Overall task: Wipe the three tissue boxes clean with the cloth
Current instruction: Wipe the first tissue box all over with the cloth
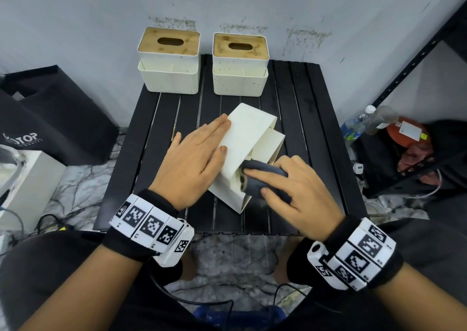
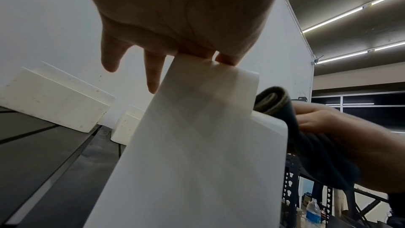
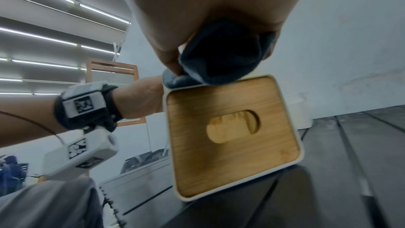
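Two cream tissue boxes with wooden lids stand upright at the back of the black slatted table [image 1: 303, 118], the left box [image 1: 168, 62] and the right box [image 1: 240, 65]. A third box [image 1: 247, 133] lies tipped on its side mid-table, its wooden lid [image 3: 230, 136] facing right. My left hand [image 1: 212, 141] rests on it with straight fingers along its bottom face and the thumb on the upper face. My right hand [image 1: 290, 189] grips a bunched dark blue cloth [image 1: 262, 176] and presses it on the box's upper side near the lid end. The wrist views show the cloth [image 2: 276, 103] [image 3: 223, 55] against the box's edge [image 2: 197, 145].
A black bag [image 1: 55, 118] and a white case [image 1: 27, 179] sit on the floor at the left. A black metal shelf [image 1: 417, 78] with bottles [image 1: 358, 123] stands at the right. A wall rises just behind the table. Cables lie on the floor.
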